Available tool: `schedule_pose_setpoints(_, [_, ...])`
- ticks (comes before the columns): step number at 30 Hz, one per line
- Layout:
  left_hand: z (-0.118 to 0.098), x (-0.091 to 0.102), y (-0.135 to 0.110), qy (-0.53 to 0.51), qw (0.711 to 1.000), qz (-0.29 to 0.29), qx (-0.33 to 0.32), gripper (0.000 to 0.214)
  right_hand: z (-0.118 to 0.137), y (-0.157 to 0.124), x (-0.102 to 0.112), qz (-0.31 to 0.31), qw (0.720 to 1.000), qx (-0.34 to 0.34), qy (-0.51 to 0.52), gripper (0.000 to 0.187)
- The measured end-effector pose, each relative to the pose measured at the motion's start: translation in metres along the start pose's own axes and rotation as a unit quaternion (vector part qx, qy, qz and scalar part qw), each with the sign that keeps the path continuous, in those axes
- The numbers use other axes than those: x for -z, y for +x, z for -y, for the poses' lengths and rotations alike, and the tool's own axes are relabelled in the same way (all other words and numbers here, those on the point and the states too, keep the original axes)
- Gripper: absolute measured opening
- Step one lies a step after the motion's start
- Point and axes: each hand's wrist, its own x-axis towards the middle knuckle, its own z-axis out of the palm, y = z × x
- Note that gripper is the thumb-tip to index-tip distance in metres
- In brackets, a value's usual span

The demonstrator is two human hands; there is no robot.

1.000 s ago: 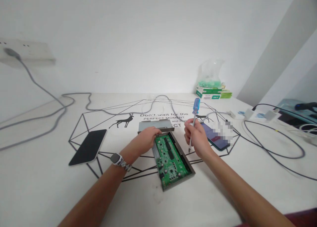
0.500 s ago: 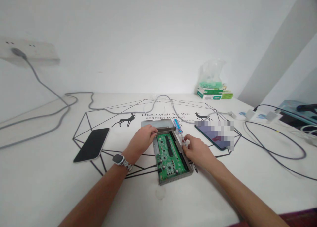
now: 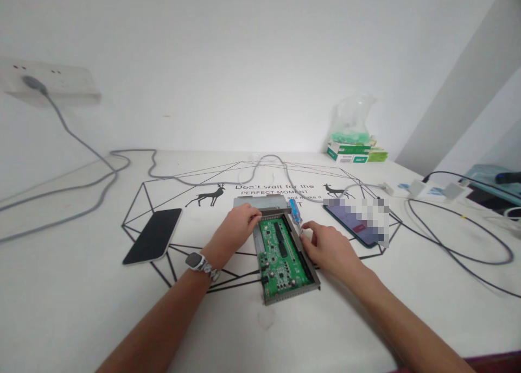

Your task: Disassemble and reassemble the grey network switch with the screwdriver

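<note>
A green circuit board (image 3: 284,259) sits in a shallow grey metal case (image 3: 291,297) lying on the table. The fingers of my left hand (image 3: 243,221) are closed at the case's far left corner. My right hand (image 3: 325,245) lies along the case's right side, its thumb and forefinger closed around the shaft of a blue-handled screwdriver (image 3: 294,211). The handle points away from me, and most of the shaft is hidden behind the hand. Just beyond the case lies a flat grey metal plate (image 3: 260,202), partly covered by my left fingers.
To the left lies a dark-screened phone (image 3: 153,236), and another phone (image 3: 354,222), partly blurred out, is on the right. A grey cable (image 3: 183,182) crosses the back of the table to a power strip (image 3: 419,188). Boxes (image 3: 352,150) with a plastic bag on top stand against the wall.
The screwdriver has slid slightly toward me along my right hand, and its shaft now shows less. The whole view has shifted a little; my left hand stays at the case corner.
</note>
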Motion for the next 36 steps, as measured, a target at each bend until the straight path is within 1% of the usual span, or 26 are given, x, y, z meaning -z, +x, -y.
schedule_pose_setpoints(2, [0.000,0.000,0.000,0.000,1.000,-0.001,0.004,0.028,0.007,-0.004,0.002,-0.037,0.999,0.019,0.014,0.028])
schedule_pose_setpoints(4, [-0.001,0.000,0.000,-0.001,1.000,-0.002,0.007,0.027,0.018,-0.008,0.002,-0.066,0.994,0.084,0.006,0.029])
schedule_pose_setpoints(5, [-0.002,0.000,0.000,0.000,1.000,-0.002,0.009,0.027,0.024,-0.010,0.002,-0.063,0.991,0.121,-0.003,0.029])
schedule_pose_setpoints(6, [-0.002,0.000,0.001,0.002,1.000,-0.003,0.010,0.028,0.030,-0.012,0.001,-0.059,0.988,0.142,-0.014,0.028])
schedule_pose_setpoints(8, [-0.005,0.001,0.001,0.006,1.000,-0.007,0.011,0.034,0.040,-0.013,-0.001,-0.049,0.984,0.167,-0.044,0.028])
schedule_pose_setpoints(12, [-0.012,0.005,0.000,-0.009,1.000,-0.007,0.021,0.053,0.049,-0.011,-0.004,-0.054,0.981,0.160,-0.093,0.030])
schedule_pose_setpoints(15, [-0.019,0.009,-0.002,-0.027,0.999,-0.002,0.039,0.056,0.049,-0.007,-0.007,-0.063,0.979,0.162,-0.105,0.031])
schedule_pose_setpoints(17, [-0.023,0.012,-0.003,-0.043,0.998,-0.013,0.049,0.055,0.049,-0.006,-0.009,-0.067,0.979,0.163,-0.100,0.029])
schedule_pose_setpoints(20, [-0.028,0.015,-0.005,-0.077,0.995,-0.039,0.048,0.051,0.050,-0.004,-0.012,-0.079,0.981,0.161,-0.068,0.026])
schedule_pose_setpoints(22, [-0.031,0.016,-0.006,-0.098,0.993,-0.045,0.047,0.052,0.052,-0.004,-0.012,-0.090,0.983,0.158,-0.035,0.025])
schedule_pose_setpoints(26, [-0.035,0.019,-0.006,-0.127,0.990,-0.025,0.060,0.054,0.058,-0.004,-0.011,-0.117,0.980,0.155,0.031,0.025])
schedule_pose_setpoints(28, [-0.036,0.022,-0.006,-0.146,0.986,-0.021,0.081,0.054,0.061,-0.003,-0.010,-0.134,0.976,0.157,0.065,0.025])
schedule_pose_setpoints(30, [-0.037,0.025,-0.006,-0.182,0.974,-0.036,0.127,0.052,0.064,-0.001,-0.007,-0.154,0.969,0.163,0.101,0.024])
schedule_pose_setpoints(31, [-0.038,0.027,-0.006,-0.213,0.963,-0.053,0.154,0.053,0.064,0.001,-0.006,-0.165,0.965,0.168,0.119,0.024])
schedule_pose_setpoints(33, [-0.039,0.029,-0.005,-0.306,0.931,-0.080,0.182,0.065,0.062,0.007,-0.002,-0.191,0.951,0.182,0.160,0.022])
schedule_pose_setpoints(35, [-0.040,0.029,-0.004,-0.412,0.894,-0.068,0.165,0.075,0.058,0.015,0.001,-0.218,0.929,0.209,0.215,0.020])
schedule_pose_setpoints(36, [-0.041,0.029,-0.004,-0.459,0.876,-0.050,0.143,0.074,0.055,0.020,0.002,-0.230,0.912,0.232,0.249,0.019])
